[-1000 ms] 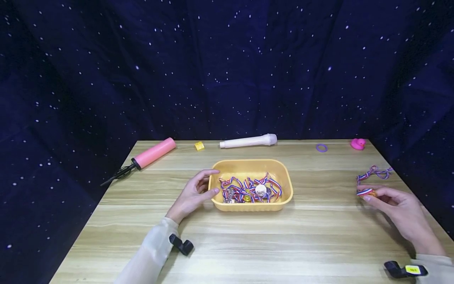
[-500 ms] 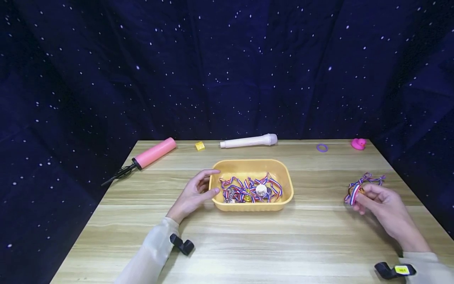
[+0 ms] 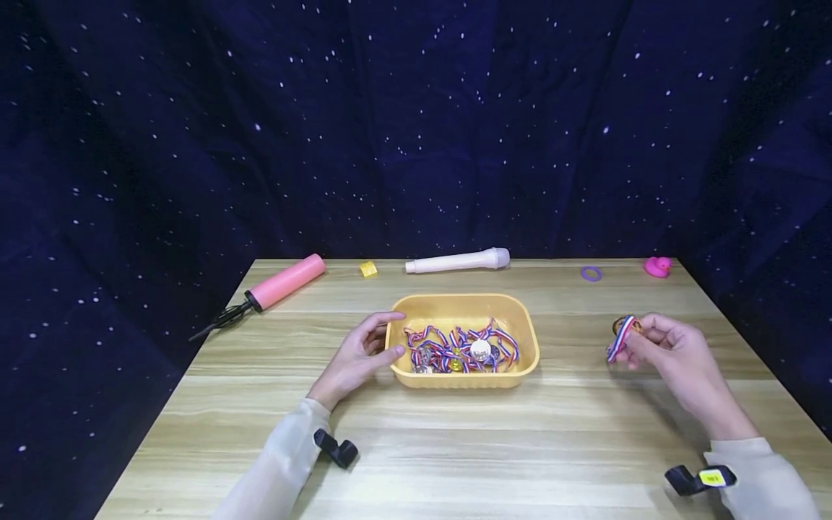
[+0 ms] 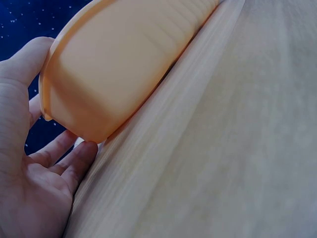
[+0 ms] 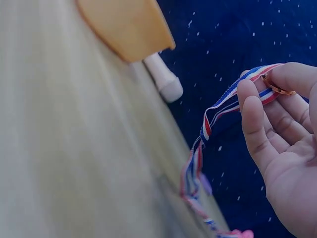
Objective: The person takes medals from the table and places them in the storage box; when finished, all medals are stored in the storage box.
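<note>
A yellow plastic basin (image 3: 464, 380) stands mid-table, holding several medals (image 3: 479, 351) on tangled red, white and blue ribbons. My left hand (image 3: 356, 355) grips its left end; in the left wrist view the thumb lies over the rim and the other fingers touch the outer wall of the basin (image 4: 114, 59). Over the table to the right, my right hand (image 3: 672, 357) pinches a bronze-coloured medal (image 3: 624, 326) and its striped ribbon. Seen from the right wrist, the ribbon (image 5: 205, 126) hangs twisted from the fingers, and the medal is mostly hidden by them.
Along the back edge lie a pink hand pump (image 3: 287, 282) with a black nozzle, a yellow block (image 3: 367, 269), a white toy microphone (image 3: 458, 261), a purple ring (image 3: 591, 274) and a pink rubber duck (image 3: 658, 267). A dark starry curtain (image 3: 416, 130) hangs behind the table.
My right hand has lifted the medal and its ribbon off the right side of the table and moved left toward the basin. The left hand has stayed on the basin.
</note>
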Demonstrator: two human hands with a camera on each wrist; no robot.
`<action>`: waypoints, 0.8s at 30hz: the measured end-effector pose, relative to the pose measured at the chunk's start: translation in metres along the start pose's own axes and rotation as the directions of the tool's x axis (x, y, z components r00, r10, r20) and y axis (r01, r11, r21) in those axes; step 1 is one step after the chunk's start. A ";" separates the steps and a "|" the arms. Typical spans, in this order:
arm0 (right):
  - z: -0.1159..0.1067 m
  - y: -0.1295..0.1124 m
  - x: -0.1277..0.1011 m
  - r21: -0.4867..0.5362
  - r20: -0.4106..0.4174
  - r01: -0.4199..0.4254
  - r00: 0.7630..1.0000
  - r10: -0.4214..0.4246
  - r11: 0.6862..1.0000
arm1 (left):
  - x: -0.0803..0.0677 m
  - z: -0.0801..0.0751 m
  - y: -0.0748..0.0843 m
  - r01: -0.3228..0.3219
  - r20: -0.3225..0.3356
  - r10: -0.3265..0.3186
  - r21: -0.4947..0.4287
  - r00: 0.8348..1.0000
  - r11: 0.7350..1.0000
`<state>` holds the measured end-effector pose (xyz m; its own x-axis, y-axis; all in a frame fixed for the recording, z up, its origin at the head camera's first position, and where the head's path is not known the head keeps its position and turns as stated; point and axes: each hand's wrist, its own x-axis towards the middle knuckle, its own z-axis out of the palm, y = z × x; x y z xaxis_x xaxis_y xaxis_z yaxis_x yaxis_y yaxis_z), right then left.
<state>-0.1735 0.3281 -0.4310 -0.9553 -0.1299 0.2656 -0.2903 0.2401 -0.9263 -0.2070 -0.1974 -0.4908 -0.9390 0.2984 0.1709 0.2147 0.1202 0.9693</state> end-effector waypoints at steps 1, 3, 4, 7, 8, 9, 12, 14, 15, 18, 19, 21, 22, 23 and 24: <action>0.001 -0.003 0.004 -0.002 -0.005 0.006 1.000 -0.006 1.000 | 0.000 0.000 0.000 -0.002 0.002 0.002 0.001 1.000 1.000; 0.004 -0.010 0.011 0.041 -0.009 0.020 1.000 -0.019 0.999 | 0.000 0.001 -0.001 -0.003 0.003 0.003 0.006 1.000 1.000; 0.006 -0.013 0.015 0.074 -0.011 0.027 1.000 -0.027 0.997 | 0.000 0.001 -0.001 -0.005 0.004 0.005 0.008 1.000 1.000; 0.010 -0.023 0.027 0.122 -0.018 0.045 0.999 -0.043 0.992 | 0.000 0.001 -0.002 -0.010 0.001 0.010 0.011 1.000 1.000; 0.012 -0.027 0.030 0.110 -0.029 0.051 0.998 -0.048 0.993 | 0.000 0.001 -0.002 -0.011 0.000 0.011 0.011 1.000 1.000; 0.014 -0.031 0.034 0.089 -0.043 0.056 0.998 -0.052 0.995 | 0.000 0.001 -0.002 -0.011 0.000 0.011 0.012 1.000 1.000; 0.019 -0.042 0.044 0.047 -0.064 0.093 0.994 -0.090 0.995 | 0.001 0.000 -0.002 -0.014 -0.004 0.014 0.011 1.000 1.000; 0.024 -0.049 0.051 0.064 -0.070 0.132 0.989 -0.128 0.989 | 0.001 0.000 -0.001 -0.014 -0.005 0.014 0.007 1.000 1.000; 0.027 -0.053 0.055 0.093 -0.063 0.151 0.987 -0.145 0.984 | 0.001 0.000 -0.001 -0.013 -0.006 0.013 0.006 1.000 1.000; 0.035 -0.062 0.065 0.196 -0.046 0.187 0.982 -0.182 0.962 | 0.001 0.000 0.000 -0.007 -0.007 0.007 0.006 1.000 1.000; 0.038 -0.066 0.068 0.211 -0.045 0.195 0.981 -0.189 0.958 | 0.000 0.000 0.000 -0.006 -0.006 0.006 0.007 1.000 1.000; 0.043 -0.072 0.074 0.237 -0.048 0.203 0.979 -0.197 0.950 | 0.000 0.000 0.000 -0.002 -0.005 0.002 0.009 1.000 1.000; 0.046 -0.076 0.077 0.240 -0.054 0.206 0.979 -0.198 0.949 | 0.000 0.000 0.000 -0.001 -0.005 0.001 0.009 1.000 1.000; 0.049 -0.079 0.080 0.251 -0.060 0.209 0.978 -0.201 0.945 | 0.000 0.000 0.000 -0.001 -0.005 0.002 0.008 1.000 1.000; 0.052 -0.083 0.083 0.265 -0.065 0.212 0.977 -0.202 0.941 | 0.000 0.000 0.000 -0.003 -0.005 0.003 0.007 1.000 1.000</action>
<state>-0.2253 0.2471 -0.3462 -0.8784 -0.1132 0.4643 -0.4609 -0.0564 -0.8857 -0.2072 -0.1976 -0.4909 -0.9398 0.2939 0.1743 0.2188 0.1258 0.9676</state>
